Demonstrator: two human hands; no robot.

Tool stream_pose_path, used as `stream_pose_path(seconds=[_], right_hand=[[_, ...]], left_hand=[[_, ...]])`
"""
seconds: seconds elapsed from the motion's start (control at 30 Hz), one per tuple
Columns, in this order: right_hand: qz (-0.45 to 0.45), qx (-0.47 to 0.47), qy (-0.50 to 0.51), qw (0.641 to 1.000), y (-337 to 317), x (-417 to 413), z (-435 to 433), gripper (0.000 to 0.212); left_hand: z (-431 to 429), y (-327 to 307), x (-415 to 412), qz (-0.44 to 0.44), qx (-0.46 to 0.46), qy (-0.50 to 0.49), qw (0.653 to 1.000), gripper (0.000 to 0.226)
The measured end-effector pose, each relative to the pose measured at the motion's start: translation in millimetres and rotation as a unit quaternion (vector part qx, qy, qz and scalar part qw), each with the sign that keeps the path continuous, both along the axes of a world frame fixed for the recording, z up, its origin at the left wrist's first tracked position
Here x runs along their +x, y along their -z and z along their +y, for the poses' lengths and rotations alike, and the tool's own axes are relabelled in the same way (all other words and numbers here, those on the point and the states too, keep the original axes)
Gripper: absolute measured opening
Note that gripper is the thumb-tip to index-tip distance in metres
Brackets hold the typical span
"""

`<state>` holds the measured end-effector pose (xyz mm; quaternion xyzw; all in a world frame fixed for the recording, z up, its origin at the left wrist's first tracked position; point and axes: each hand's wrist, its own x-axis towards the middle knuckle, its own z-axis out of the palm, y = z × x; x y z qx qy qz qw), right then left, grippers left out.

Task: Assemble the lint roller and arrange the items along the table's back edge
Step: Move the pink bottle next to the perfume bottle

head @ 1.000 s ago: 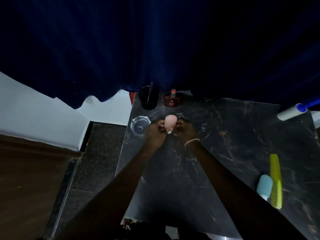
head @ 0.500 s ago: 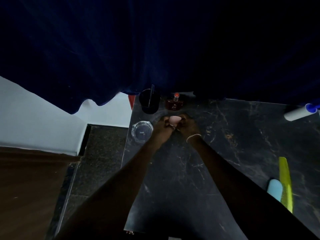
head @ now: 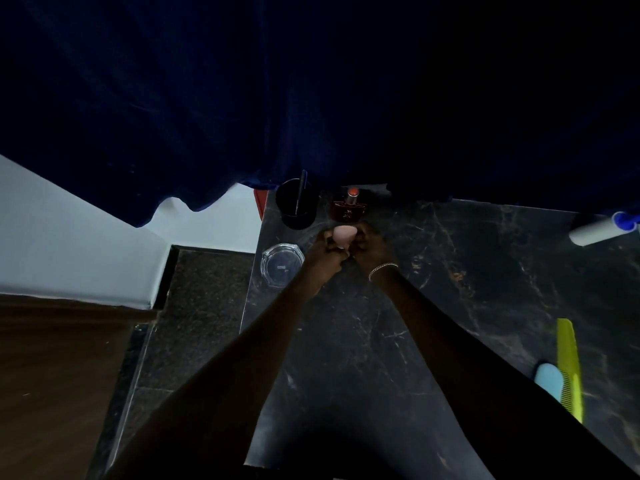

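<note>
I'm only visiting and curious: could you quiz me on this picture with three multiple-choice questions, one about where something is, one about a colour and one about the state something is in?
1. Where is the glass ashtray?
A. at the table's left edge
B. at its right edge
C. on the floor

2. What colour is the comb?
A. red
B. yellow-green
C. white

3. The pink sponge is:
A. lying loose
B. gripped by both hands
C. dropped on the floor

Answers:
1 A: it sits right by the left edge, beside the left hand.
2 B: it shows bright yellow-green at the right.
3 B: the left hand and the right hand both hold it.
</note>
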<state>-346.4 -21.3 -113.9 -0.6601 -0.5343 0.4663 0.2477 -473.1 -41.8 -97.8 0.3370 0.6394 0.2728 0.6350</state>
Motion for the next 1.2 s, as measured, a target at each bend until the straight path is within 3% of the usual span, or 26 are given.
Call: stream_pose_path(seconds=[0.27, 0.43, 0.57, 0.63, 0.73, 0.8, 0.9, 1.0, 1.2], right_hand=[[-0.005, -0.006, -0.004, 1.000, 5.0, 3.5, -2.3, 0.041], [-0.011, 0.026, -0.002, 1.000, -0.9, 11.7, -25.7, 0.040], [-0.050, 0.052, -0.018, 0.997, -9.9, 27.3, -61.7, 0.050], [-0.075, 0.094, -0.051, 0.992, -17.1, 38.7, -86.7, 0.051], [-0.211, 0.173, -0.089, 0.958, -19.0, 53.0, -121.6, 0.055], [-0.309, 0.180, -0.090, 0.929, -20.6, 64.6, -144.0, 0.062], [-0.364, 0.165, -0.094, 0.912, -19.4, 84.8, -172.0, 0.068], [-0.373, 0.157, -0.087, 0.910, -21.8, 107.8, -196.2, 0.070], [-0.386, 0.138, -0.062, 0.910, -35.2, 158.5, -230.5, 0.071]], left_hand=[[-2.7, 0.5, -0.7, -0.020, -0.009, -0.015, 1.000, 0.052], [-20.2, -1.6, 1.5, -0.036, 0.016, -0.043, 0.998, 0.030], [-52.5, -5.6, 1.7, 0.064, 0.091, 0.051, 0.992, 0.049], [-75.8, -4.8, -2.4, 0.175, 0.175, 0.130, 0.960, 0.052], [-109.7, -0.4, -8.1, 0.277, 0.259, 0.201, 0.903, 0.059], [-129.4, 2.9, -5.5, 0.354, 0.309, 0.227, 0.853, 0.062], [-150.4, 5.9, 4.8, 0.421, 0.346, 0.266, 0.795, 0.065], [-167.0, 4.9, 23.7, 0.444, 0.352, 0.294, 0.770, 0.066], [-184.3, -0.7, 77.8, 0.451, 0.346, 0.332, 0.752, 0.067]])
